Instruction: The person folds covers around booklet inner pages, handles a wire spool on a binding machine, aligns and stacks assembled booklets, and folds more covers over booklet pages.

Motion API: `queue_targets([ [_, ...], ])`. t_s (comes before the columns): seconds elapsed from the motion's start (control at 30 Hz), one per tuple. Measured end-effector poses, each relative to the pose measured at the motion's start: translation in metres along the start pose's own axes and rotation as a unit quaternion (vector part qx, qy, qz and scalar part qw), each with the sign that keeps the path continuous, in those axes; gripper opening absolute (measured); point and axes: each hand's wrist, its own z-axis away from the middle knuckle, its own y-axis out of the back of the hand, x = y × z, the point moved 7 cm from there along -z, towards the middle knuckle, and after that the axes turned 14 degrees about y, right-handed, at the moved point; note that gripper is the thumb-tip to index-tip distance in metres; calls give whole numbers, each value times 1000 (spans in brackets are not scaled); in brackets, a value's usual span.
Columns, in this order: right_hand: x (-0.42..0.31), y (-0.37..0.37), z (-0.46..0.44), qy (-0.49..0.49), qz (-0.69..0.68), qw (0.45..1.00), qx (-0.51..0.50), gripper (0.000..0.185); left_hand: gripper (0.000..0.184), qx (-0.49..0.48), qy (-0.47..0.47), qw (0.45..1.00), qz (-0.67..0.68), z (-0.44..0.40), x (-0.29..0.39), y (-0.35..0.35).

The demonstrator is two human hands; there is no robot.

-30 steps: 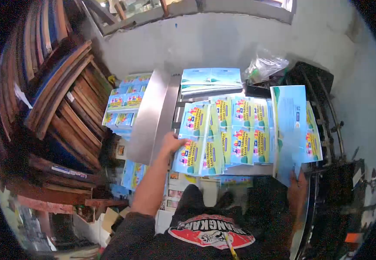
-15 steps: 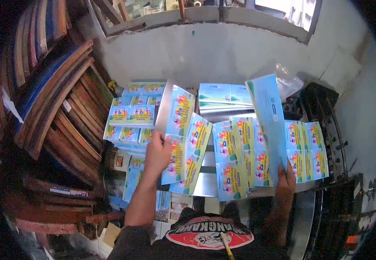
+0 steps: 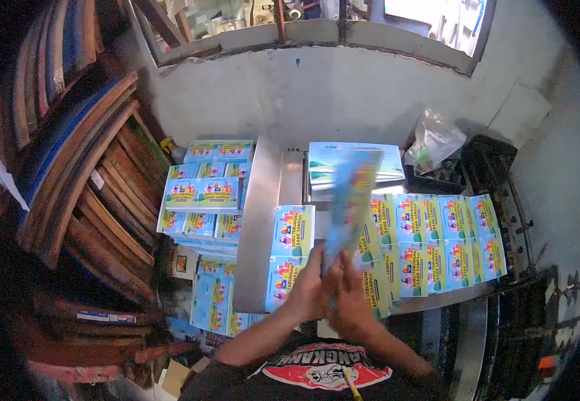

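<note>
In front of my chest my left hand [image 3: 308, 284] and my right hand [image 3: 348, 294] are close together. Between them they grip blue printed covers [image 3: 351, 207], stood on edge and smeared by motion; how many there are I cannot tell. Left of my hands lie more printed covers [image 3: 292, 230], with colourful figures and yellow lettering. To the right, a fanned row of the same covers [image 3: 413, 267] spreads over the metal table. Behind the held covers is a pile of blue sheets [image 3: 380, 160].
Tall stacks of covers [image 3: 203, 194] stand left of a bare metal strip [image 3: 259, 234]. Wood-edged frames [image 3: 89, 200] lean along the left wall. A plastic bag [image 3: 437, 137] sits at the back right, near dark machinery [image 3: 497, 154]. A window [image 3: 316, 23] is in the wall ahead.
My hands, apart before with covers in each, have come together at the centre. The covers they hold now stand upright against each other.
</note>
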Motion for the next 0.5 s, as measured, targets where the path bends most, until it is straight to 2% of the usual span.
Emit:
queue_targets([
  [0.03,0,3,-2,-2,0,1000,-1,66,38,28,-22,998,54,5,-5,-4],
  [0.07,-8,-1,-5,57,-57,996,-30,71,41,40,43,995,78,6,-21,5],
  [0.1,-17,-6,-6,115,-117,985,-60,76,41,50,181,980,70,5,-31,22],
  [0.13,-14,-12,-5,112,-123,984,-68,76,42,59,321,943,61,12,-39,44],
  [0.17,-11,-21,-5,131,-180,974,-40,87,39,138,246,951,122,17,-27,70],
  [0.2,-8,-31,-3,145,-239,960,-9,98,36,204,182,955,117,20,-17,102],
  [0.27,-10,-63,-3,143,-212,966,-35,98,30,335,55,937,79,34,3,164],
  [0.33,-20,-105,-3,166,-48,972,-158,97,28,365,3,925,105,39,6,208],
  [0.37,-20,-123,5,185,-39,969,-158,81,28,365,10,925,104,44,2,216],
  [0.4,-15,-137,15,182,-41,970,-158,81,28,364,-5,922,134,46,1,223],
  [0.43,-14,-148,24,194,-2,966,-169,71,29,363,-21,917,164,46,0,229],
  [0.47,-11,-158,34,203,37,962,-181,61,29,360,-18,918,164,47,-6,234],
  [0.5,-8,-153,35,201,36,962,-183,61,30,346,11,925,158,48,-18,234],
])
